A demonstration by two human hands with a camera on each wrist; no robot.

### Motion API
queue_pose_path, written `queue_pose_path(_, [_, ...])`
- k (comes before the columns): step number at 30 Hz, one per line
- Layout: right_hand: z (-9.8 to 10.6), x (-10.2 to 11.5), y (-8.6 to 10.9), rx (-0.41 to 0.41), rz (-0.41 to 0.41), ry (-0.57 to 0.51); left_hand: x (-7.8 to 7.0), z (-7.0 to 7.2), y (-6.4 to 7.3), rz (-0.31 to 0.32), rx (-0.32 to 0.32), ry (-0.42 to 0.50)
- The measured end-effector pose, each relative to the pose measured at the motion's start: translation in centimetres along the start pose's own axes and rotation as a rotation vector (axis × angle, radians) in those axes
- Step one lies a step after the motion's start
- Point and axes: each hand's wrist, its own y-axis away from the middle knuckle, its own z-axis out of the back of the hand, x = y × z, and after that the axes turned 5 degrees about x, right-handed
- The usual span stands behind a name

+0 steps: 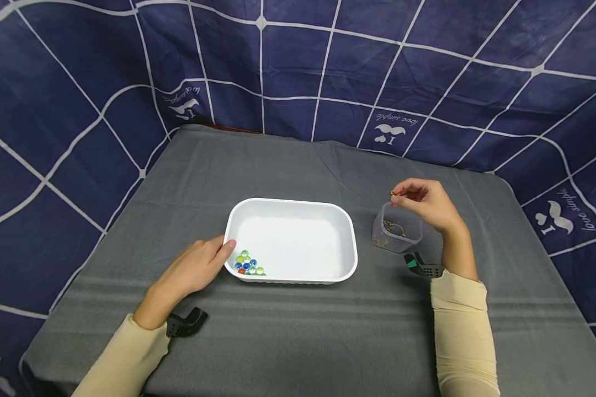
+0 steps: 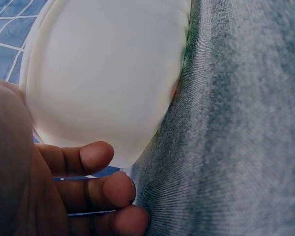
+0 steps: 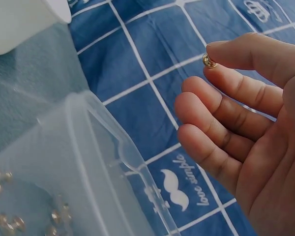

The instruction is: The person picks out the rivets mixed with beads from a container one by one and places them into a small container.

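My left hand (image 1: pixel 191 267) holds the white tray (image 1: pixel 303 207) by its left end, thumb over the rim and fingers along the outside. Colourful glass marbles (image 1: pixel 245 265) lie together in the tray's near left corner. In the right wrist view, my right hand (image 3: pixel 250 108) pinches a small gold spool-shaped piece (image 3: pixel 209 61), like a push pin, between thumb and index finger. That hand is raised over the far rim of a clear plastic container (image 1: pixel 378 231). More such gold pieces (image 3: pixel 7 223) lie inside the container.
Grey cloth (image 1: pixel 288 342) covers the table under the tray and container. A blue curtain (image 1: pixel 298 66) with white grid lines hangs behind and along both sides. A black wrist mount (image 1: pixel 424 267) on the right arm sits close to the container's near side.
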Motion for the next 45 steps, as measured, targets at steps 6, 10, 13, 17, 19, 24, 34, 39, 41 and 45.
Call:
queue_pose_path(6, [0.9,-0.4,0.6,-0.042,-0.001,-0.056,-0.1,0.1,0.0,0.002,0.003,-0.001])
queue_pose_path(10, [1.3,-0.7,0.9,-0.068,0.017,-0.106,-0.1,0.1,0.0,0.004,0.005,0.0])
queue_pose_path(13, [1.6,-0.7,1.1,-0.087,0.028,-0.107,0.0,0.1,-0.1,0.003,0.009,0.006])
queue_pose_path(17, [2.0,-0.7,1.4,-0.1,0.028,-0.1,0.1,0.1,0.0,0.001,0.003,0.003])
queue_pose_path(19, [2.1,-0.7,1.5,-0.103,0.025,-0.101,0.2,0.1,0.0,0.0,-0.003,-0.003])
queue_pose_path(24, [2.4,-0.6,1.8,-0.116,0.022,-0.105,0.3,0.1,0.1,-0.002,-0.012,-0.008])
queue_pose_path(34, [2.6,-0.6,1.8,-0.144,0.02,-0.109,0.5,0.2,0.0,-0.008,-0.019,-0.006])
queue_pose_path(39, [2.3,-0.7,1.7,-0.134,0.035,-0.124,0.6,0.2,-0.2,-0.012,-0.021,-0.013])
queue_pose_path(41, [2.0,-0.6,1.6,-0.138,0.043,-0.127,0.7,0.2,-0.3,-0.014,-0.029,-0.02])
queue_pose_path(45, [1.2,-0.4,1.1,-0.222,0.061,-0.089,0.6,0.2,-0.2,-0.017,-0.068,-0.035])
